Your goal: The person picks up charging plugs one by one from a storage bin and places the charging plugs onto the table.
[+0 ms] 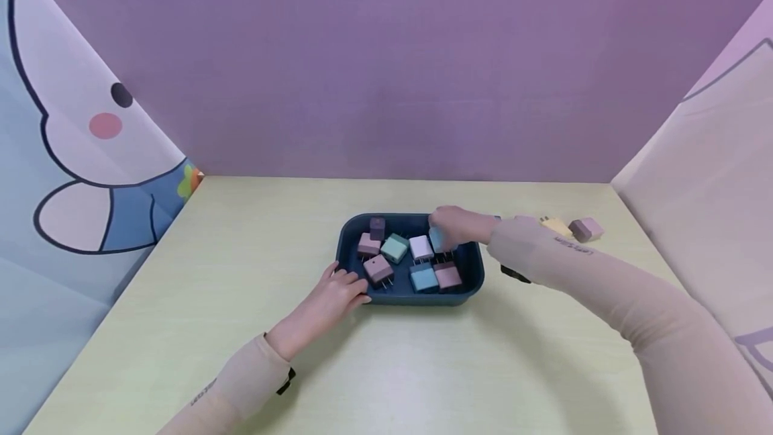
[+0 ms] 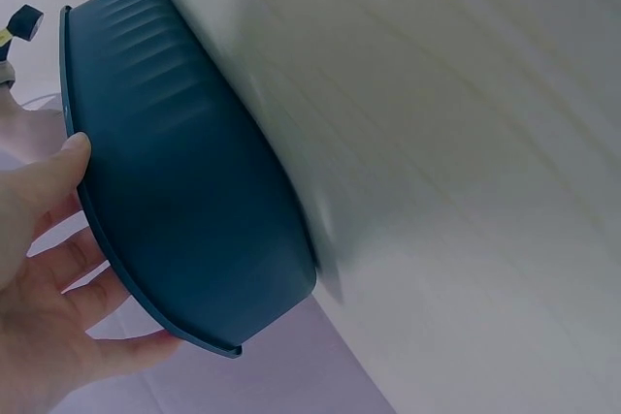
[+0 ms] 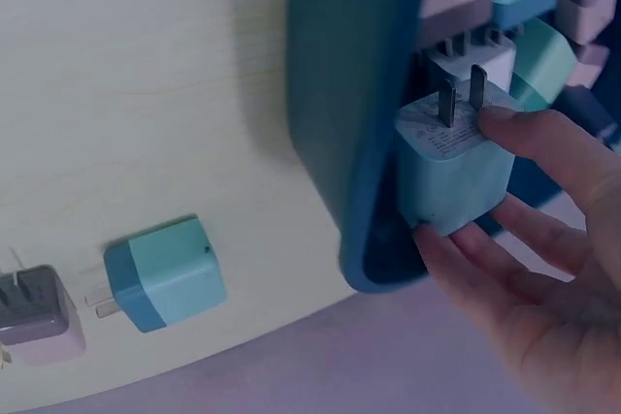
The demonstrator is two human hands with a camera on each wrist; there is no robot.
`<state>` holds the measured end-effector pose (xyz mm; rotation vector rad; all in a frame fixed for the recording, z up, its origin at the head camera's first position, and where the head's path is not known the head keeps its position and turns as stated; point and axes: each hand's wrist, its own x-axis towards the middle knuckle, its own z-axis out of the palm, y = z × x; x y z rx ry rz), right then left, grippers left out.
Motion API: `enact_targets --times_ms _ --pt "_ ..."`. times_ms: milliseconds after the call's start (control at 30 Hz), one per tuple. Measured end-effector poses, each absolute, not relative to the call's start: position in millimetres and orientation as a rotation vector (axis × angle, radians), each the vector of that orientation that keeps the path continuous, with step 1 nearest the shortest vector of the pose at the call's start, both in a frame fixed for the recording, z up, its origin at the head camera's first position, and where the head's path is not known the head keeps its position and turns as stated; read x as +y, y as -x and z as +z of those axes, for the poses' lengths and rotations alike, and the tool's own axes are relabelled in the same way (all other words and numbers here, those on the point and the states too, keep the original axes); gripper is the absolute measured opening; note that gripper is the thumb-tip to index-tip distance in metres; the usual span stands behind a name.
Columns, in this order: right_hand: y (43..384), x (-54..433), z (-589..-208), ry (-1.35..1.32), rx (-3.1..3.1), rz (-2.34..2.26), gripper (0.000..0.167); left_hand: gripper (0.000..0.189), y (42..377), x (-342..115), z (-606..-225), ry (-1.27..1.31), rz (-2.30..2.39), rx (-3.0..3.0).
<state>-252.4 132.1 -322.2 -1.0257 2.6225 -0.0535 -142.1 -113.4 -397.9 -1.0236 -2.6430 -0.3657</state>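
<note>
At the front left corner of a dark blue plastic tray [image 1: 417, 301], my left hand [image 1: 335, 291] grips the rim. In the left wrist view the thumb lies on the rim of the tray [image 2: 184, 191], with the other fingers along its far side. Over the tray's right end, my right hand [image 1: 459, 223] holds a light blue charger plug [image 3: 451, 176] between thumb and fingers. Its two metal prongs point away from the palm. Several chargers lie inside, among them a green one [image 1: 395, 248], a white one [image 1: 421, 248] and a blue one [image 1: 424, 278].
On the table right of the tray lie a yellow charger [image 1: 557, 226] and a purple-pink one [image 1: 586, 229], partly behind my right sleeve. A blue-green charger [image 3: 167, 273] rests there too. A purple backdrop [image 1: 386, 72] stands along the table's back edge.
</note>
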Motion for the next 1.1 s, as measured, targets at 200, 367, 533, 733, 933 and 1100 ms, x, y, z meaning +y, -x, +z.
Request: enact_targets --times_ms 200,367,533,733,933,1100 --pt "265 134 -328 0.923 2.615 -0.076 0.043 0.012 143 -113 -398 1.020 -0.343 -2.622" --pt "260 140 -319 0.957 2.653 -0.132 0.046 0.012 143 -113 -398 1.021 -0.345 -2.623" --pt "258 146 -311 0.929 2.692 -0.193 0.048 0.011 143 -113 -398 1.020 -0.351 -2.636" --pt "257 157 -304 0.947 2.720 -0.249 0.048 0.011 143 -113 -398 1.021 -0.359 -2.640" --pt "253 168 -300 0.912 2.745 -0.279 0.048 0.011 143 -113 -398 1.017 -0.362 -2.645" --pt "251 178 -299 0.881 2.754 -0.333 0.048 0.012 143 -113 -399 1.022 -0.362 -2.643"
